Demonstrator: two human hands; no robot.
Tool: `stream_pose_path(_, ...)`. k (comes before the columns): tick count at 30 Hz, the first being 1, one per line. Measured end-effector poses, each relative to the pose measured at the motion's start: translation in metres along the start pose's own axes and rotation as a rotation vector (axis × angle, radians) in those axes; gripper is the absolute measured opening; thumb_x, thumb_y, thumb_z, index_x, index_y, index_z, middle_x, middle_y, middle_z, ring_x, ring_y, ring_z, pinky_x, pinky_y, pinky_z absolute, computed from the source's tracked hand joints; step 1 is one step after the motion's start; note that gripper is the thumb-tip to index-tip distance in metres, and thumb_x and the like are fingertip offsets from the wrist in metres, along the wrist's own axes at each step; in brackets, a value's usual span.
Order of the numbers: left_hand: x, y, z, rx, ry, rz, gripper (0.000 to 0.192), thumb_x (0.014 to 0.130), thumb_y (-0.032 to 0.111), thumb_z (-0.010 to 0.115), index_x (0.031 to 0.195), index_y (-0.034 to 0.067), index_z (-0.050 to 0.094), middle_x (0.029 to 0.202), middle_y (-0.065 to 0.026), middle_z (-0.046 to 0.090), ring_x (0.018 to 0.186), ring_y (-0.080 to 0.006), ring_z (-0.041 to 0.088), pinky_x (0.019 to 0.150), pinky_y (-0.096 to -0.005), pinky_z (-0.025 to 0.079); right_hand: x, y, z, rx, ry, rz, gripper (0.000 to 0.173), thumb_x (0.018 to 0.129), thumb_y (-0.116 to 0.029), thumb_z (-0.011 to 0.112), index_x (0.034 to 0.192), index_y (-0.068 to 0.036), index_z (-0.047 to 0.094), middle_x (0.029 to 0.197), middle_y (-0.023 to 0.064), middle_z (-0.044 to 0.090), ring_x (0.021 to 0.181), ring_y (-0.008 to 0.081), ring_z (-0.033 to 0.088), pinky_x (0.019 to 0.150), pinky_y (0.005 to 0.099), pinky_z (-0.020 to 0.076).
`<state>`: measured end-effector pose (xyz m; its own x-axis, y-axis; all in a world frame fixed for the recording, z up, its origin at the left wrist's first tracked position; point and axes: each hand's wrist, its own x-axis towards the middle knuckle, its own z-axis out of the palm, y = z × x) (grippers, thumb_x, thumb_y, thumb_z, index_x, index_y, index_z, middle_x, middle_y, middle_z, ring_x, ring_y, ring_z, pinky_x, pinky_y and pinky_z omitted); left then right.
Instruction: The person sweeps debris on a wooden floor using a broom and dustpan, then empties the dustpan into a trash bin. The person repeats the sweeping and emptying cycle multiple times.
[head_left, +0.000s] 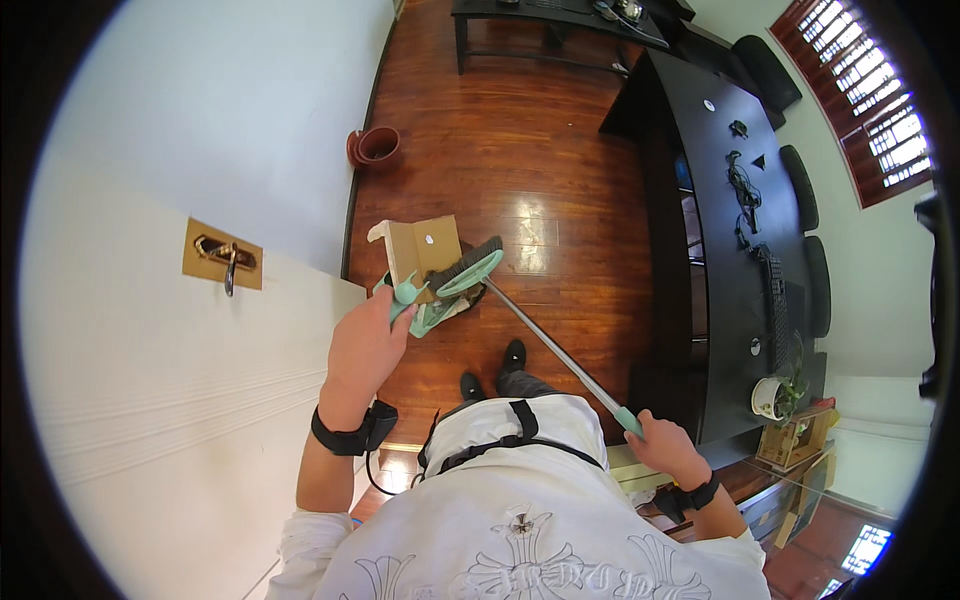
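My left hand (369, 337) grips the pale green handle of a long-handled dustpan (429, 318), whose pan is partly covered. A bent piece of brown cardboard (420, 247) stands in or against the pan; their exact contact is unclear. My right hand (666, 444) is closed around the green grip of a broom (551, 345) with a metal pole. Slanting away to the upper left, the pole leads to the broom's green head (471, 274). Its dark bristles (466, 262) lie across the lower part of the cardboard, above the pan.
A white door (150, 360) with a lever handle (229, 270) stands close on my left. Reddish-brown pots (377, 147) sit by the wall. Along the right runs a black desk (720, 300) bearing cables (742, 187), a keyboard (776, 300) and a potted plant (768, 397). Another dark table (487, 13) is ahead.
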<state>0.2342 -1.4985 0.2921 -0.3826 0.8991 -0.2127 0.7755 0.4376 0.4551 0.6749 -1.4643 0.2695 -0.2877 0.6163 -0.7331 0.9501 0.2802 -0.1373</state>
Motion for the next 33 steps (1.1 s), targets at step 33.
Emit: stream_pose_path(33, 0.221, 0.098, 0.101, -1.288, -0.844, 0.145, 0.046, 0.094, 0.020, 0.047, 0.138, 0.006, 0.053, 0.129, -0.0122, 0.058, 0.113, -0.0196, 0.060, 0.090, -0.0299, 0.047, 0.034, 0.069, 0.040, 0.119, 0.060, 0.193, 0.029, 0.086, -0.026, 0.067, 0.098, -0.007, 0.050, 0.076, 0.0203, 0.065, 0.075, 0.0419, 0.065, 0.067, 0.0525, 0.0521)
